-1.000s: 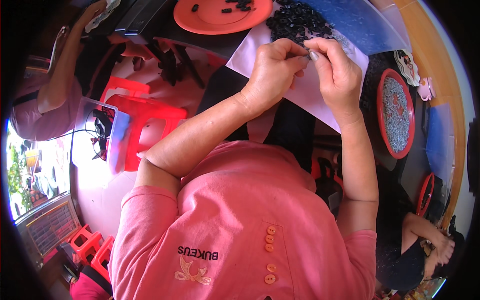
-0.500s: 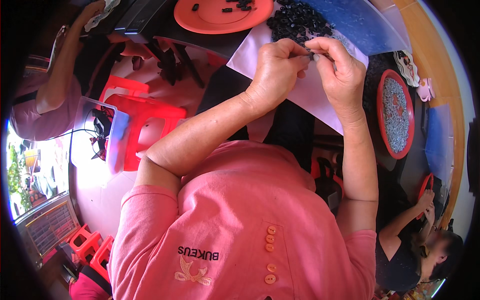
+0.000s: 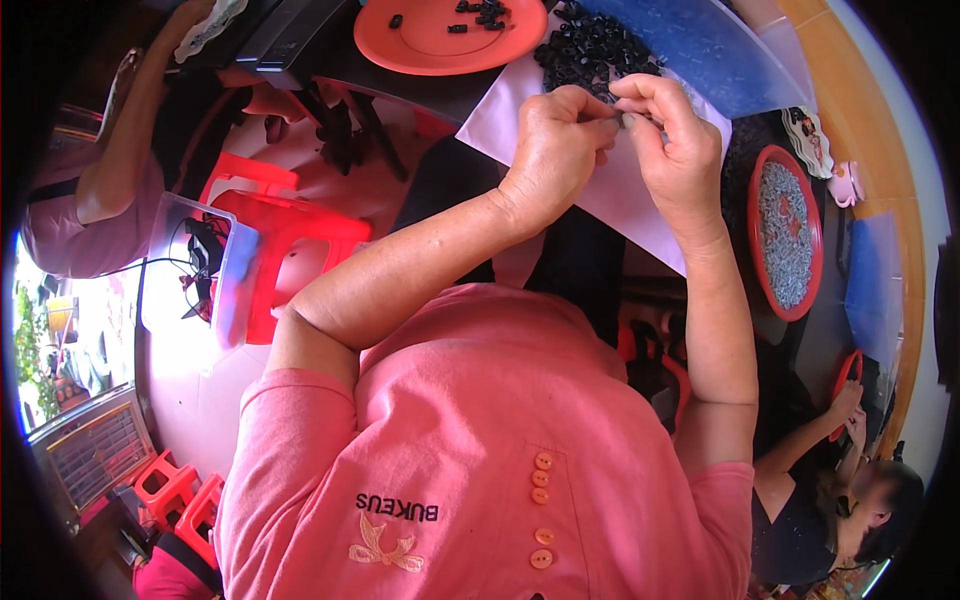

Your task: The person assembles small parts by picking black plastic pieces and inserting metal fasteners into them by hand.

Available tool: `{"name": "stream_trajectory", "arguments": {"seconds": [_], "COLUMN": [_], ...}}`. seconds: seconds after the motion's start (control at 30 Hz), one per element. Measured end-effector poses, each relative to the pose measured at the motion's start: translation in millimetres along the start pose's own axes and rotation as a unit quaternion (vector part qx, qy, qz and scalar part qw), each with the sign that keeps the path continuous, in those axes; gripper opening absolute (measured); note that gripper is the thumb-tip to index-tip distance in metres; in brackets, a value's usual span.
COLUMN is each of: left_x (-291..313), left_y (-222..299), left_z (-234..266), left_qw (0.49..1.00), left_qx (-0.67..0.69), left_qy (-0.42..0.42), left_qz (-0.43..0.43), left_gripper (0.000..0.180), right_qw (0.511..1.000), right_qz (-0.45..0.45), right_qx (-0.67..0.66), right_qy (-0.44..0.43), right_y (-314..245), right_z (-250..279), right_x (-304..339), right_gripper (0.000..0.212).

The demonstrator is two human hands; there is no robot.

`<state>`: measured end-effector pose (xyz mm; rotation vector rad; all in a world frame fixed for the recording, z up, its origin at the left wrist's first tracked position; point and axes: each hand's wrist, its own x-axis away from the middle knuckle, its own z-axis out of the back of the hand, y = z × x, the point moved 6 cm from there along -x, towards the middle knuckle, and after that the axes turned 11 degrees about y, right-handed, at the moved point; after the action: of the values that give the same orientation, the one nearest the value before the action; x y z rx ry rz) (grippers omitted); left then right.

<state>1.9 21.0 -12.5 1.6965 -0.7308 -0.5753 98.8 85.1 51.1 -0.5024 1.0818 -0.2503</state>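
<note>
My left hand (image 3: 562,140) and my right hand (image 3: 672,135) meet fingertip to fingertip above a pale pink sheet (image 3: 620,195). Both are closed in a pinch around a tiny dark part that my fingers mostly cover. Just beyond them lies a heap of small black plastic pieces (image 3: 590,50). To the left of the heap, a round orange-red plate (image 3: 410,45) carries several similar black pieces (image 3: 487,14). On the right stands a red basin (image 3: 757,215) filled with small silvery metal pieces (image 3: 787,235).
Blue translucent plastic (image 3: 715,50) stands behind the heap. A pink cup (image 3: 845,184) and a white scalloped dish (image 3: 808,142) sit at the right. Left are a red stool (image 3: 300,225) and a clear bin (image 3: 232,280) with cables. Another person (image 3: 800,510) works at lower right; another person's arm (image 3: 125,150) shows upper left.
My hands stay pinched together, with the right one shifted slightly left and turned a little. The surroundings have shifted slightly in the view.
</note>
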Motion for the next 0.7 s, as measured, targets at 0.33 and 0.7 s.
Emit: {"name": "stream_trajectory", "arguments": {"seconds": [0.33,0.7], "left_x": [3.7,7.0], "left_y": [-2.0,0.5], "left_z": [-1.3,-1.4], "left_qw": [0.999,0.997], "left_qx": [-0.013,-0.009], "left_qy": [0.026,0.021], "left_qz": [-0.045,-0.070], "left_gripper": [0.005,0.016], "right_qw": [0.987,0.994], "right_qz": [0.110,-0.059], "right_qx": [0.105,0.001], "right_qy": [0.056,0.092], "right_y": [-13.1,4.9], "right_z": [1.6,3.8], "right_x": [13.0,18.9], "right_gripper": [0.028,0.023]}}
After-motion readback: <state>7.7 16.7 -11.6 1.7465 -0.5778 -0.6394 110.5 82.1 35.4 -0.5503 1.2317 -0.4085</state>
